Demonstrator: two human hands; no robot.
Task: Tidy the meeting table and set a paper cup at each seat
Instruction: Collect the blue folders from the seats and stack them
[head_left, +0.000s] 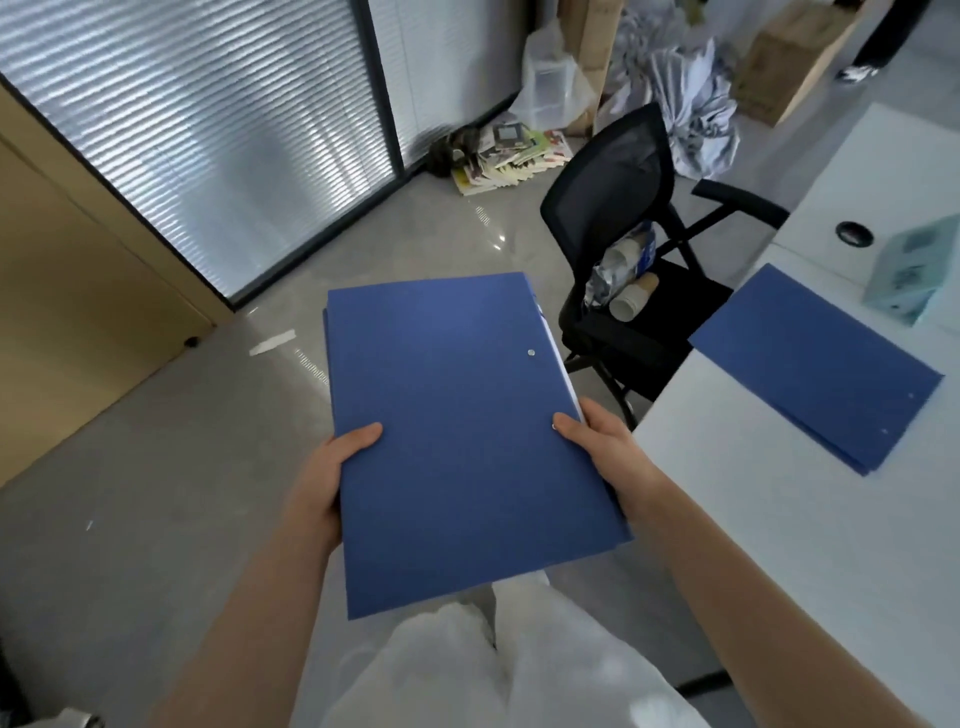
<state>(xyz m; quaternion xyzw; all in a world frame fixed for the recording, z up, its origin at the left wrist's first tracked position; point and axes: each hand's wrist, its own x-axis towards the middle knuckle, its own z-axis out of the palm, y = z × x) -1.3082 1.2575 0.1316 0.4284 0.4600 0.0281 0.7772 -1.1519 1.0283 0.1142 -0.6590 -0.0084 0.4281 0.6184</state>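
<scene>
Both hands hold a blue folder (457, 436) flat over the floor, left of the table (779, 545). The left hand (332, 483) grips the folder's near-left edge, thumb on top, fingers hidden beneath. The right hand (602, 452) grips the right edge the same way, thumb on the cover. White sheets show along the folder's right edge, and at least one more blue cover edge shows under it at the far left.

A second folder (815, 364) lies flat on the table, to the right, apart from the held one. Beyond it a pale teal box (914, 270) stands on the table, with a round cable hole (854, 234) just left of it.

A black mesh chair (618, 218) stands between the held folder and the table's far part, its seat tucked against the table edge. On the seat lie paper cups (631, 301) on their sides in a stack, partly in a torn wrapper (602, 278). None stands on the visible part of the table.

Far off, magazines (509, 156) lie heaped on the floor against a glass partition with blinds (208, 130). Right of them are a clear plastic bag (550, 83), crumpled cloth (685, 104) and a cardboard box (784, 67). A tan cabinet (67, 291) stands at left. A scrap of paper (272, 343) lies on the floor beside it.
</scene>
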